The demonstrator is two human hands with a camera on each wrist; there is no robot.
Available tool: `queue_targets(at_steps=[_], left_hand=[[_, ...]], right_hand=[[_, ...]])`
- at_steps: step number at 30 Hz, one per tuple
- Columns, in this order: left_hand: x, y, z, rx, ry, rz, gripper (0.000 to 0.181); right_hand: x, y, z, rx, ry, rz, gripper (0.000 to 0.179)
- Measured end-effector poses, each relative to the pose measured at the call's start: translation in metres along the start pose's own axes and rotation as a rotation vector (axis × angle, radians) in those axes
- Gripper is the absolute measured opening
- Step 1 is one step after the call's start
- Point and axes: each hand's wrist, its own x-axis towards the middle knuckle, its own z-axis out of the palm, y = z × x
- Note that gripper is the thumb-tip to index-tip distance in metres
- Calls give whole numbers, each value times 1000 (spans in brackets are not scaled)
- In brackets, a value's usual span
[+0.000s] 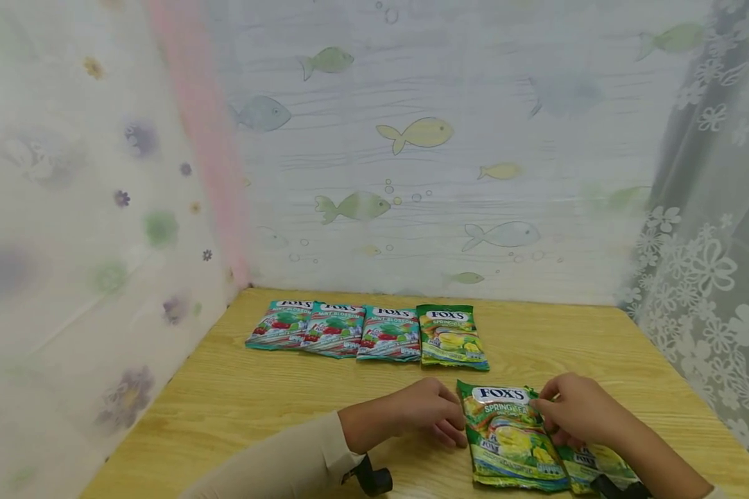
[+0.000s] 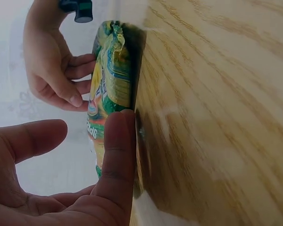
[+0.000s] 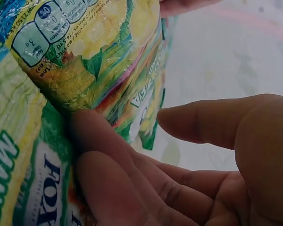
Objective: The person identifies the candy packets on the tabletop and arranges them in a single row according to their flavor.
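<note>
In the head view a green and yellow candy bag (image 1: 508,433) marked Fox's Spring Tea lies face up near the front of the table. My left hand (image 1: 424,414) is at its left edge. The left wrist view shows the left fingers (image 2: 118,155) straight along the bag's side, with the thumb held away. At the bag's upper right edge is my right hand (image 1: 580,412). Its fingertips (image 3: 108,179) reach in beside the bag, and the thumb stands apart from them. A second green candy bag (image 1: 599,466) lies to the right, partly hidden under the right arm and the first bag.
Farther back, three teal Mint Blossom candy bags (image 1: 333,330) lie in a row. One more green Spring Tea bag (image 1: 452,337) ends that row on the right. The wooden table (image 1: 256,409) meets a fish-patterned curtain (image 1: 374,138) behind.
</note>
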Motion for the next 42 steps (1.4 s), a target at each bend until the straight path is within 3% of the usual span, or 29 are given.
queue_targets(at_steps=[7,13,34,42], left_hand=[[0,2,3,-4,-19,2,20],[3,0,4,-13,-22,-7,19],[-1,-5,2,-84,-33,-21,26],[0,-5,3,-112,-33,-23,26]], right_hand=[[1,4,1,-36,19,10,44],[1,5,4,-30,21,11,50],[2,4,9,-14,-17,-103,41],[1,1,9,6,6,-101,65]])
